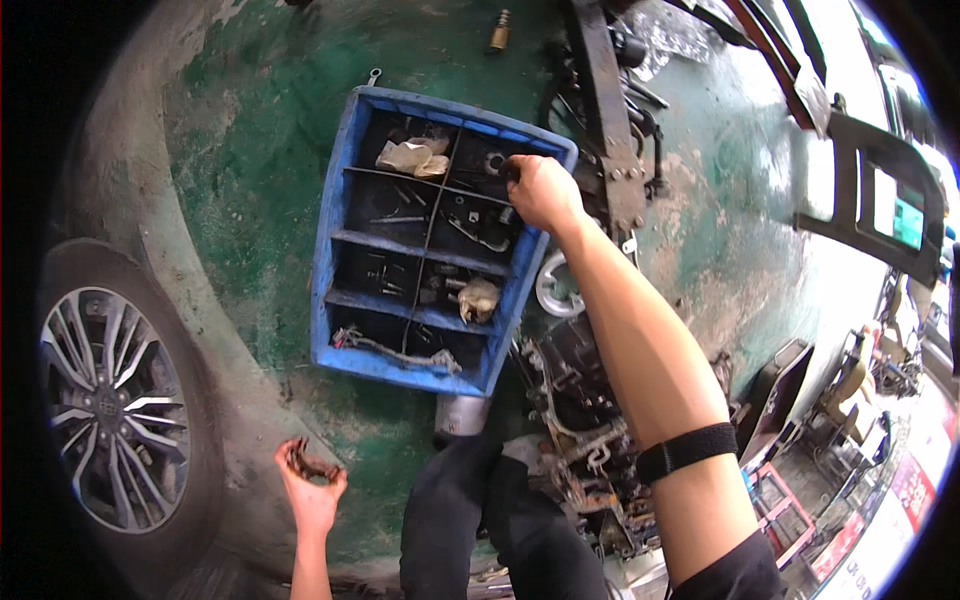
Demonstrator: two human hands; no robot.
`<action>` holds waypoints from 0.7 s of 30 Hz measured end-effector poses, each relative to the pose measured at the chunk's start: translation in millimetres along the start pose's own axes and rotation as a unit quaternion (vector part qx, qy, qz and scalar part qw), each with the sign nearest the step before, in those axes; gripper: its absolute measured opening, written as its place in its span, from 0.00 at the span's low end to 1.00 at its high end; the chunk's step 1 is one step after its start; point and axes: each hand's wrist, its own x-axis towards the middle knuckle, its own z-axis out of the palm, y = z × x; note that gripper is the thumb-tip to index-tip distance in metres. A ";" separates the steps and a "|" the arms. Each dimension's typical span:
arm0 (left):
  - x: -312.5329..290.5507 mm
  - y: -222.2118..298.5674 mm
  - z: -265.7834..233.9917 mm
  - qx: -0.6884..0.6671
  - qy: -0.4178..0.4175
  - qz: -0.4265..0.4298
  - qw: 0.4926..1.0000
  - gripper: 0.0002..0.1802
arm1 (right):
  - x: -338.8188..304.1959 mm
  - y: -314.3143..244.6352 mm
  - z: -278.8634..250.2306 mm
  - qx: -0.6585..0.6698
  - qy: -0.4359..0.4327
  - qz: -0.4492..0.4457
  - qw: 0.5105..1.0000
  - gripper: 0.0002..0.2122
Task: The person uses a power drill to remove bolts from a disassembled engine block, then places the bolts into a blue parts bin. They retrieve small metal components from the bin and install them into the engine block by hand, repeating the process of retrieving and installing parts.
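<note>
right hand (pixel 541 190) reaching into top-right compartment of blue plastic divided parts tray (pixel 336 210) on green floor, fingers curled, grip unclear | left hand (pixel 311 485) at 7 o'clock, cupped around small dark rusty parts (pixel 309 464) | sorting seems midway

Both forearms are bare, no gloves on the left hand (pixel 312 492) or the right hand (pixel 542 190). There's a black elastic band (pixel 686 450) snug around the right arm near the elbow, and a black short sleeve (pixel 735 575) edge above it. Dark trousers (pixel 480 530) cover the knees, looking a bit grimy.
</note>
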 end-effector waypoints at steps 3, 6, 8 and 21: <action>-8.5 -25.4 -2.0 0.022 0.020 -0.040 0.999 0.44 | 23.7 7.5 43.1 -0.124 0.072 -0.129 0.981 0.14; -10.6 -47.7 -2.5 0.042 0.020 -0.064 0.997 0.44 | 50.4 10.0 68.2 -0.155 0.048 -0.108 0.981 0.13; -14.2 -56.8 -3.6 0.039 0.017 -0.090 0.995 0.43 | 74.7 10.2 69.8 -0.175 -0.008 -0.113 0.978 0.14; -3.0 -73.2 1.9 -0.002 0.027 -0.132 0.991 0.43 | 77.3 3.4 44.2 -0.150 -0.117 -0.207 0.960 0.21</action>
